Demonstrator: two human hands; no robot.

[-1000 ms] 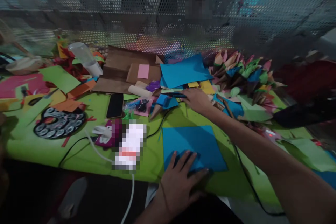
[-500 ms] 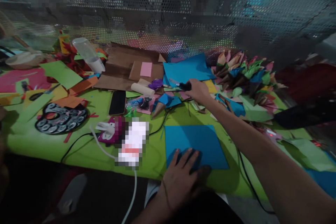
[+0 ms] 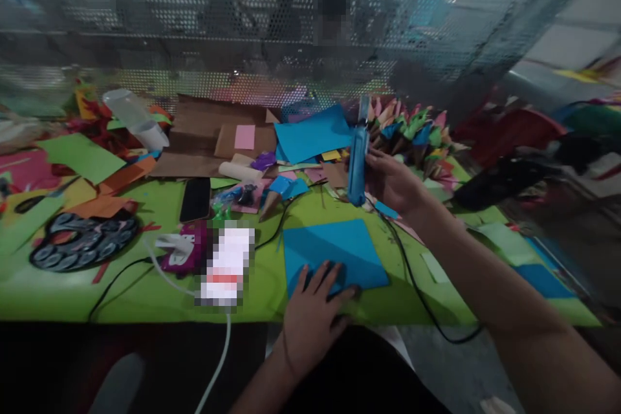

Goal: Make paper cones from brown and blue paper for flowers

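My left hand (image 3: 313, 310) lies palm down with fingers spread on a sheet of blue paper (image 3: 339, 246) near the table's front edge. Raised above the table, my right hand (image 3: 392, 181) is closed around a blue utility knife (image 3: 358, 165). The knife stands nearly upright, its narrow greyish end pointing up. Beyond it is a bunch of paper flowers in brown cones (image 3: 422, 126). A small blue paper piece with a brown cone (image 3: 276, 194) rests to the left of the knife.
A lit phone (image 3: 228, 265) with a white cable lies left of the blue sheet. Nearby are a dark phone (image 3: 195, 199), a purple tissue pack (image 3: 184, 249) and a paint palette (image 3: 85, 239). Brown cardboard (image 3: 189, 126) lies behind. A black cord (image 3: 412, 278) hangs over the front edge.
My right hand has lifted the utility knife from the paper pile and turned it upright. My left hand stays on the blue sheet. The view has shifted right.
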